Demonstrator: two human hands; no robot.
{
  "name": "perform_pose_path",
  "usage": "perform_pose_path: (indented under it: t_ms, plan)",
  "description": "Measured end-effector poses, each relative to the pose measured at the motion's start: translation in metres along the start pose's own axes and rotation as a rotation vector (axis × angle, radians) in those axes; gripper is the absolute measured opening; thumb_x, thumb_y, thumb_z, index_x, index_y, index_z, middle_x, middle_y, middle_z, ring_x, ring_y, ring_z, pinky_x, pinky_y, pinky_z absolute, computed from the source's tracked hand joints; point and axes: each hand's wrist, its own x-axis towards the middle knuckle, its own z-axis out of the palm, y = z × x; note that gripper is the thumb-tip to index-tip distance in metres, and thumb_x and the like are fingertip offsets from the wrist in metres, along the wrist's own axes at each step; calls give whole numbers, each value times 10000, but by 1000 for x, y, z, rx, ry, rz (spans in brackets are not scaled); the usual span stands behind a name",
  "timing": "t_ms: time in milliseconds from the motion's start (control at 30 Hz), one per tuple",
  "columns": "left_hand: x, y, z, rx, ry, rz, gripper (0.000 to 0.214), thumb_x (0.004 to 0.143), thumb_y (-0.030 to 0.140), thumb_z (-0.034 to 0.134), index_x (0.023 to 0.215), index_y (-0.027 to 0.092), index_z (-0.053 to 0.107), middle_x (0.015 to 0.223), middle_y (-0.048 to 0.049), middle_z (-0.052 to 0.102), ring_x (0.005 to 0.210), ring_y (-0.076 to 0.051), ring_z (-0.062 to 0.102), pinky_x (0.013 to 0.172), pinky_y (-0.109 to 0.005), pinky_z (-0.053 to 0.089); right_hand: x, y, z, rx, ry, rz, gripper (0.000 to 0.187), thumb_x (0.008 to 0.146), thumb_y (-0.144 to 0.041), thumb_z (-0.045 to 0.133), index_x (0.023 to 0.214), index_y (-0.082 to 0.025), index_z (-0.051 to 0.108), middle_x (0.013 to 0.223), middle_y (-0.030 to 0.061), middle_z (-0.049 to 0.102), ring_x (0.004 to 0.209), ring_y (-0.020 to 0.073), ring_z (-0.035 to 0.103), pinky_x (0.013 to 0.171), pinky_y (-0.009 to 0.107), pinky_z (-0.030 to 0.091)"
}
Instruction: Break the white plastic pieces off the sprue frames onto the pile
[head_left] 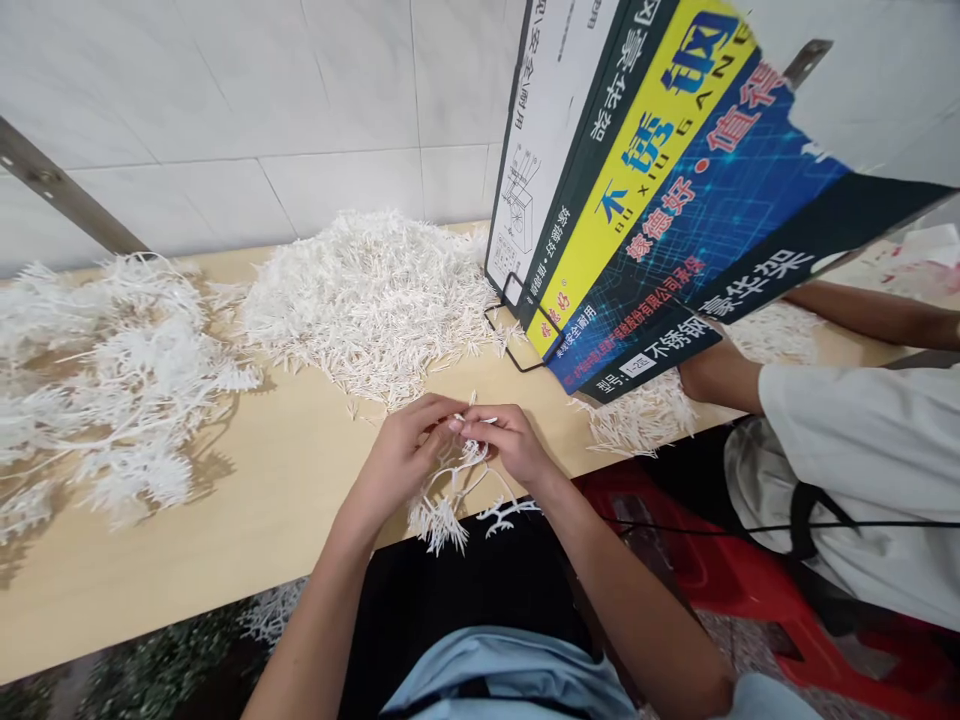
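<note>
At the table's front edge, my left hand (405, 452) and my right hand (517, 445) meet with fingertips pinched together. Between them is a white branching plastic sprig (439, 522), its thin stems and needle-like tufts hanging below my fingers over my lap. My fingers partly hide the upper part of the sprig. Just beyond my hands lies a large heap of small loose white sprig pieces (367, 300). To the left, bunches of white sprigs still joined on long stems (127, 370) spread over the table.
A printed cardboard box panel (637, 200) stands upright in a black wire stand (525, 350) on the right. Beyond it a co-worker's arm (720, 375) rests near another pile of white pieces (645, 415). A red plastic stool (720, 550) is at the lower right; a tiled wall (345, 190) backs the table.
</note>
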Motion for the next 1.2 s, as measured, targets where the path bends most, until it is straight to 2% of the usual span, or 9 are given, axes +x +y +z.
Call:
perform_pose_path:
  t_ms: [133, 333, 467, 567, 667, 733, 900, 1067, 1200]
  plan:
    - [-5, 0, 4, 64, 45, -126, 287, 997, 389, 571, 838, 204, 723, 762, -24, 700, 684, -175, 617, 668, -279, 465, 0, 3, 0, -35, -28, -37, 224, 804, -336, 703, 648, -176, 702, 589, -24, 538, 580, 120, 444, 572, 252, 341]
    - [-36, 3, 9, 107, 150, -141, 345, 1013, 429, 535, 751, 216, 605, 621, 27, 547, 579, -151, 505, 603, -265, 382, 12, 10, -2, 121, 373, -129, 291, 806, -337, 653, 569, -199, 556, 550, -35, 442, 523, 116, 367, 509, 261, 294]
    - [-40, -3, 3, 65, 372, -246, 301, 1019, 479, 549, 888, 225, 645, 695, 21, 562, 633, -158, 519, 616, -263, 404, 10, 5, -2, -43, 192, -84, 263, 852, -398, 695, 706, -181, 717, 627, -13, 572, 567, 117, 447, 535, 247, 322]
    - [-19, -7, -3, 41, 486, -158, 230, 1011, 444, 574, 1027, 229, 654, 953, -33, 667, 860, -189, 631, 751, -275, 494, 4, 1, -1, -101, 89, -88, 270, 881, -417, 704, 786, -175, 775, 690, 3, 634, 626, 128, 515, 588, 245, 382]
    - [5, -7, -5, 119, 452, -18, 260, 998, 403, 586, 1176, 233, 667, 1291, -106, 632, 1189, -253, 613, 898, -335, 526, 1, 0, 0, -124, 81, -112, 298, 886, -461, 726, 852, -175, 801, 705, 9, 655, 649, 142, 550, 608, 250, 419]
    - [10, -4, -1, 153, 368, -6, 297, 1021, 405, 541, 1210, 227, 687, 1344, -121, 636, 1242, -272, 605, 950, -371, 517, 1, 1, 0, -129, 100, -141, 319, 886, -487, 735, 881, -177, 805, 745, 19, 684, 664, 151, 578, 622, 256, 450]
    - [-5, 1, 16, -16, 91, -156, 379, 1035, 479, 515, 1155, 203, 747, 1064, -80, 785, 900, -234, 718, 797, -324, 535, 5, 5, 0, -72, 190, -181, 322, 815, -465, 817, 982, -194, 768, 879, 37, 751, 741, 174, 675, 666, 258, 526]
    - [-15, -6, 20, 44, 86, -144, 277, 1000, 411, 589, 992, 210, 779, 798, -28, 765, 697, -195, 681, 675, -279, 508, 4, 6, 2, -81, 148, -149, 251, 807, -422, 805, 856, -185, 739, 802, 34, 747, 703, 169, 684, 643, 255, 520]
    - [-25, -10, 28, 256, 136, 24, 219, 1015, 238, 530, 966, 210, 742, 816, -46, 742, 713, -189, 675, 681, -274, 499, 4, 7, 5, -105, 194, -139, 197, 792, -367, 792, 793, -182, 724, 701, 17, 711, 591, 149, 635, 568, 248, 482]
